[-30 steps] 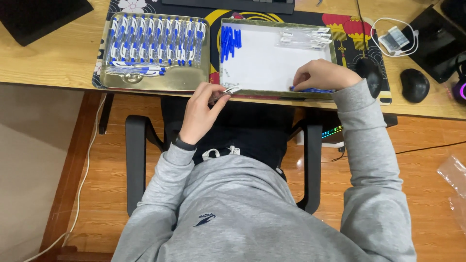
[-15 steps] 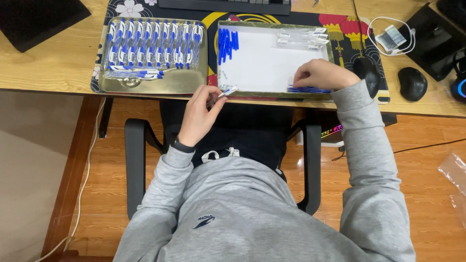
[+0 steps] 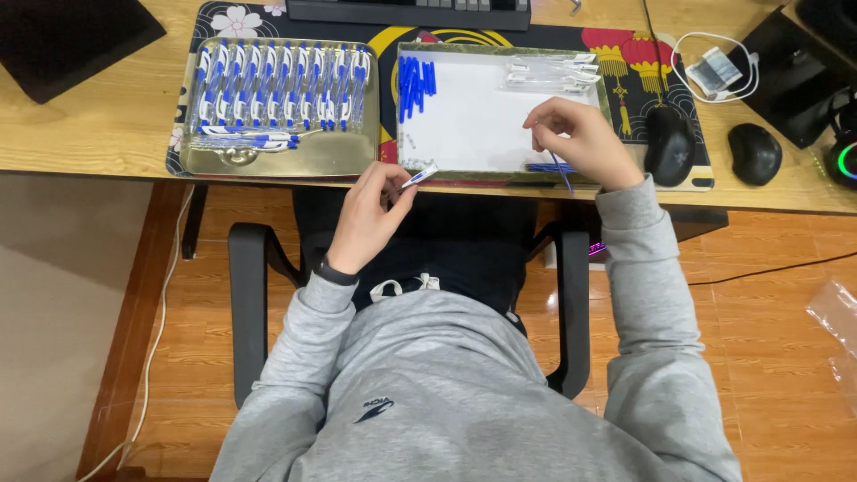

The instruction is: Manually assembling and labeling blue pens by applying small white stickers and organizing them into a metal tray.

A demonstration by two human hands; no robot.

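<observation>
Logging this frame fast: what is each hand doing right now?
Left hand: closed, fingers pinching a small clear pen barrel.
Right hand: closed, fingers pinching a thin blue refill.

I sat at a light wooden surface (image 3: 80,125) whose front edge ran straight across my view. Under me was a black chair (image 3: 250,295) with padded armrests on both sides. The floor (image 3: 768,339) was laid with reddish-brown wood-look tiles, and a thin dark cable (image 3: 786,265) trailed across it on my right. A pale cord (image 3: 152,357) hung down on my left beside a plain beige panel (image 3: 54,312) edged with a dark wooden strip. A crumpled clear plastic wrapper (image 3: 839,312) lay on the floor at the right. The light was even and soft.
</observation>
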